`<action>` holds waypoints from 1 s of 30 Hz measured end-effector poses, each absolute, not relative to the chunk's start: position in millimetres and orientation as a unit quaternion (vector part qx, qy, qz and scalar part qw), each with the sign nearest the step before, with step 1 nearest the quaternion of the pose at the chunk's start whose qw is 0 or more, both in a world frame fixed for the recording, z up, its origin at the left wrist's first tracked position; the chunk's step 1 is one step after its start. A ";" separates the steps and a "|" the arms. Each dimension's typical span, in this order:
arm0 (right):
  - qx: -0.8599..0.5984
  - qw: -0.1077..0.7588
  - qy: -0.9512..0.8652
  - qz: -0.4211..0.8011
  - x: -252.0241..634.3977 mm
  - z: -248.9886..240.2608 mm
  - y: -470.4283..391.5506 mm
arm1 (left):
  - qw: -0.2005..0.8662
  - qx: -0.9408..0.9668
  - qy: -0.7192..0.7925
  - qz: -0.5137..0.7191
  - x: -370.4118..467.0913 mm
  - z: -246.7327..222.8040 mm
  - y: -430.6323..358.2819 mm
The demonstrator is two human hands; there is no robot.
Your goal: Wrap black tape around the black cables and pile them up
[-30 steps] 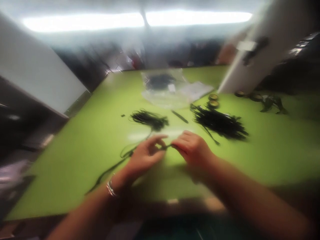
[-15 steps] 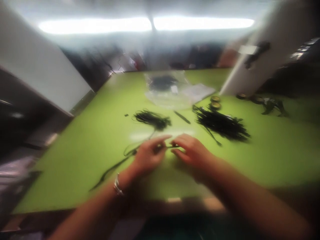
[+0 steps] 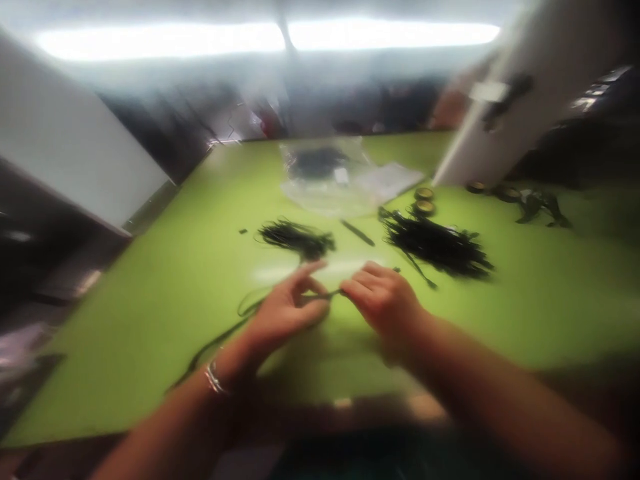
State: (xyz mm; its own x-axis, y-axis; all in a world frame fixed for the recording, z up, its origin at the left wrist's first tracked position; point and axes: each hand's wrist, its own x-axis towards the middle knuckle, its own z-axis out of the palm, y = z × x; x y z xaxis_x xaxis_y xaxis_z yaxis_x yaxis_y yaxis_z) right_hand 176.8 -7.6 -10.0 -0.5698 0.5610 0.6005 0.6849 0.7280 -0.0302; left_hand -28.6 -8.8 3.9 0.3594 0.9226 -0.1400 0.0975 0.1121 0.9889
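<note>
A thin black cord point(image 3: 335, 293) is stretched between my two hands above the green table. My left hand point(image 3: 286, 308) pinches it between thumb and fingers, with the index finger raised. To the right, my right hand point(image 3: 381, 295) is closed on the cord's other part, and a small dark end pokes out beyond its knuckles. A dark length point(image 3: 213, 343) trails from behind my left hand toward the table's near left. Just beyond my hands lie a small bundle of black cords point(image 3: 295, 236) and a larger black bundle point(image 3: 437, 245). Blur hides the fine detail.
A slim dark tool point(image 3: 357, 233) lies between the bundles. Behind are a clear plastic bag point(image 3: 320, 190) with dark contents, a white paper point(image 3: 393, 180) and tape rolls point(image 3: 425, 201). A white post point(image 3: 480, 147) rises at the right. The green table point(image 3: 165, 287) spreads around.
My right hand has closed from a loose pinch to a tighter grip on the cord. My left hand has shifted slightly left and turned. The whole view has moved a little.
</note>
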 end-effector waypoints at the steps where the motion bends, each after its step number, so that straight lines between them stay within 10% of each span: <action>1: -0.345 0.299 -0.881 -0.122 177.3 -9.1 -8.3 | 0.622 0.550 0.439 0.344 -29.3 4.6 -8.5; 7: -0.331 0.304 -0.885 -0.126 176.7 -12.2 -8.3 | 0.645 0.539 0.426 0.335 -29.8 3.6 -7.1; 17: -0.420 0.240 -0.816 0.317 166.6 -14.2 -6.6 | 0.246 0.792 0.404 0.387 -27.8 -24.3 -14.4; 30: -0.364 0.322 -0.862 -0.144 178.3 -7.6 -9.7 | 0.683 0.507 0.387 0.356 -31.0 5.1 -7.8</action>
State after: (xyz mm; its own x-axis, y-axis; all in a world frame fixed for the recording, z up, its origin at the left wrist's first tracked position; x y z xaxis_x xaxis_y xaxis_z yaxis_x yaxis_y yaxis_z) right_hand 178.3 -9.7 -7.6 -0.5272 0.5344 0.6607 0.7205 0.6933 0.0142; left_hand -31.0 -7.8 5.1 0.4464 0.8790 -0.1675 -0.0941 0.2323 0.9681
